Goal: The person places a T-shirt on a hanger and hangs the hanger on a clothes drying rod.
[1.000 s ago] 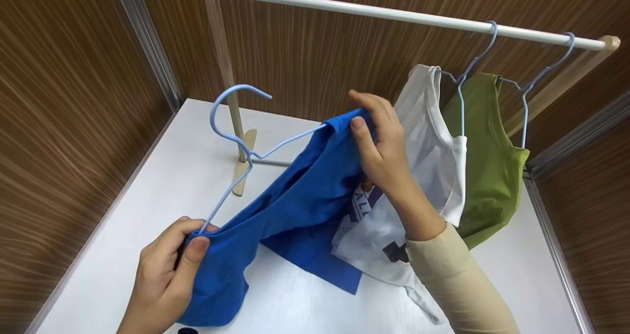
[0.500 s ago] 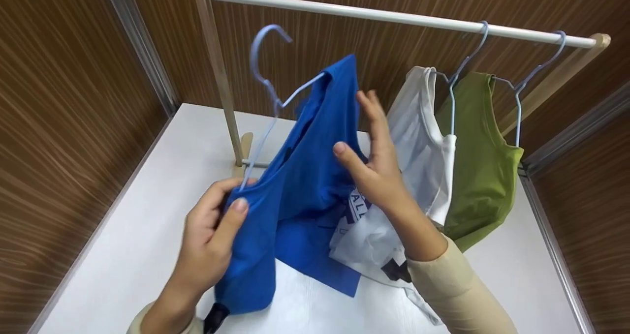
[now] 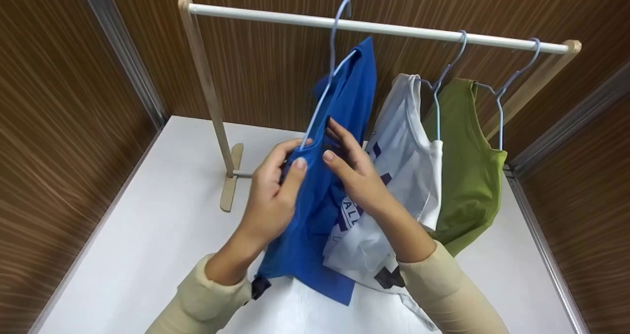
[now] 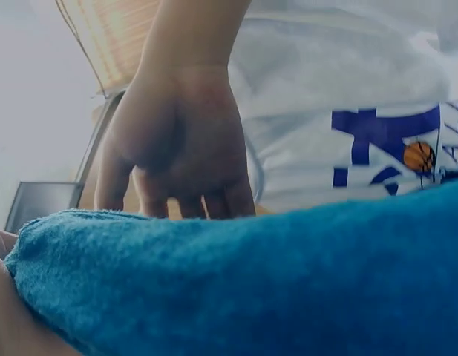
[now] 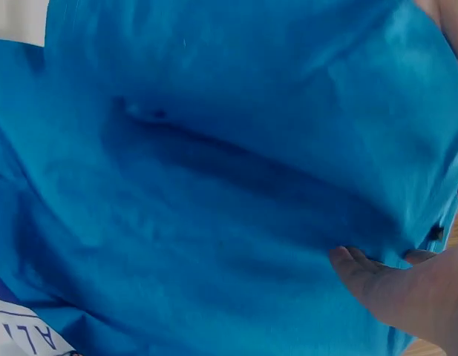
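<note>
A blue sleeveless top [image 3: 352, 98] is on a light-blue wire hanger [image 3: 322, 100]. My left hand [image 3: 273, 191] grips the top's near shoulder together with the hanger's end. The hanger's hook [image 3: 333, 34] crosses in front of the white rod [image 3: 275, 18], its curve above it; I cannot tell whether it bears on the rod. My right hand [image 3: 359, 179] is by the neckline side, fingers loosely bent, fingertips at the cloth. In the right wrist view its fingers [image 5: 370, 278] lie against the blue fabric [image 5: 214, 222]. Blue cloth [image 4: 251, 282] hides those fingertips in the left wrist view.
To the right, a white printed top [image 3: 403, 127] and a green top [image 3: 465, 162] hang from the rod on similar hangers. The rack's wooden left post [image 3: 209, 88] stands on a white surface [image 3: 162, 216]. Wood-grain walls [image 3: 59, 142] enclose the sides and back.
My left hand has carried the hanger and blue top up and right, bringing the hook to the rod. My right hand has let go of the far shoulder and moved down to the neckline.
</note>
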Demonstrator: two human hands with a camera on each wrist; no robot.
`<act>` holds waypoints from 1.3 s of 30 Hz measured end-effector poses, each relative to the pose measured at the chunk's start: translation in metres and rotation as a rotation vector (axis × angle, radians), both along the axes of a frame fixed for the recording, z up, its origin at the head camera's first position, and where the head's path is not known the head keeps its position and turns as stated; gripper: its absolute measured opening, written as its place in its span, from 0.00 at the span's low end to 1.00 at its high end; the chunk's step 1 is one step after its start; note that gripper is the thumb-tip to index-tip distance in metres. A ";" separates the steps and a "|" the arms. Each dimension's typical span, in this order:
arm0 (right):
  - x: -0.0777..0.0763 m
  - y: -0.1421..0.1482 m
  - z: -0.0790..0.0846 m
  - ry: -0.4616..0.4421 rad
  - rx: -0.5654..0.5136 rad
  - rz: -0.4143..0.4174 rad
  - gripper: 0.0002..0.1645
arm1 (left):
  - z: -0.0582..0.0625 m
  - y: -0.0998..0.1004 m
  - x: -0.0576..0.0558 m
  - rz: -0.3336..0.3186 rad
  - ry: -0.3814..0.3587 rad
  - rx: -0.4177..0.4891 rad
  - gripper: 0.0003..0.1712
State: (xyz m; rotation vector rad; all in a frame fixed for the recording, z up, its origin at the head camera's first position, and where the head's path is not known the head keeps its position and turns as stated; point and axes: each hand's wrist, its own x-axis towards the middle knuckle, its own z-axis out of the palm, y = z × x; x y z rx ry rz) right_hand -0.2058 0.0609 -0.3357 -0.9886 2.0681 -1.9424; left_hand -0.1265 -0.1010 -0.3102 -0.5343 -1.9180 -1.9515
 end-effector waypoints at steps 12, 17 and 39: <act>-0.019 0.002 -0.032 -0.060 -0.053 -0.029 0.30 | -0.007 0.016 -0.046 -0.029 -0.063 -0.030 0.16; -0.023 0.002 -0.038 -0.070 -0.034 -0.064 0.30 | -0.025 0.016 -0.070 -0.087 -0.142 -0.002 0.17; -0.013 0.003 -0.054 -0.154 0.038 -0.059 0.27 | -0.050 0.009 -0.098 -0.038 -0.232 -0.082 0.19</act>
